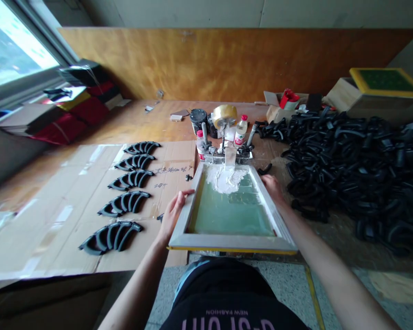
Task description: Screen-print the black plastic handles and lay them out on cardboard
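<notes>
In front of me is a screen-printing frame (230, 241) with a pale metal border and green mesh. White ink (223, 179) is smeared thickly over the mesh's far end. My left hand (173, 213) grips the left rim, its fingers partly out of sight. The right rim is held by my right hand (273, 189), with its lower fingers hidden. Just beyond those fingers lies a black curved piece (265, 169). A clamp (230, 157) stands at the frame's far end.
Rows of black curved pieces (124, 201) lie on cardboard (72, 183) at left. A large heap of black pieces (351, 156) fills the right. Behind the clamp stand red-capped bottles (241, 130), a black tub (198, 120) and a tape roll (224, 114). Boxes (347, 94) sit far right.
</notes>
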`<action>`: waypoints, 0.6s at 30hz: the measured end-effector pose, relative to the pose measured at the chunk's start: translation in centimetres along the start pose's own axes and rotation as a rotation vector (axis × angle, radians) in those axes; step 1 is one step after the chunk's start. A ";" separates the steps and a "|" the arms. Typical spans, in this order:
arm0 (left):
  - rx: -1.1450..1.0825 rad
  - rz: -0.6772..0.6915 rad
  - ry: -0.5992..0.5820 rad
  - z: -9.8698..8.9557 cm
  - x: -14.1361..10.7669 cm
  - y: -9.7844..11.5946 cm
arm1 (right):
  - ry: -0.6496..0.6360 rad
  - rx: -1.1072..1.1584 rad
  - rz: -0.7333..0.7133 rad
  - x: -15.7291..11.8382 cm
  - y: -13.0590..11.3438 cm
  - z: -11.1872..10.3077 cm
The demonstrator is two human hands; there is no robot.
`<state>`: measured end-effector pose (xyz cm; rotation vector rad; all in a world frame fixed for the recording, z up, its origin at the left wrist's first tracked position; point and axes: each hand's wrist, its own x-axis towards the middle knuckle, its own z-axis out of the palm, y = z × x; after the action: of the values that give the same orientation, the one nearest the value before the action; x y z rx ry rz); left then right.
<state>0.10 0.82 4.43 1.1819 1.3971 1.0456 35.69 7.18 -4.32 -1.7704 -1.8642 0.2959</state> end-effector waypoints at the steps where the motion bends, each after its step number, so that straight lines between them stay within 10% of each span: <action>1: 0.022 -0.046 -0.017 0.0 -0.4 -1.3 | 0.060 0.000 0.009 1.0 -0.1 -0.6; 5: -0.008 -0.190 -0.080 0.4 -0.4 -7.1 | 0.206 -0.016 -0.210 5.4 -3.8 -0.5; 10: 0.102 -0.170 -0.082 0.7 0.6 -11.3 | -0.084 -0.192 -0.331 8.1 -8.7 2.8; 18: 0.090 -0.166 -0.067 0.8 0.5 -11.6 | -0.307 -0.195 -0.658 1.5 -9.4 3.3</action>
<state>-0.74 -0.47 -7.12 1.1340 1.4745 0.8280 25.94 8.29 -1.88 -1.1644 -2.6473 0.1378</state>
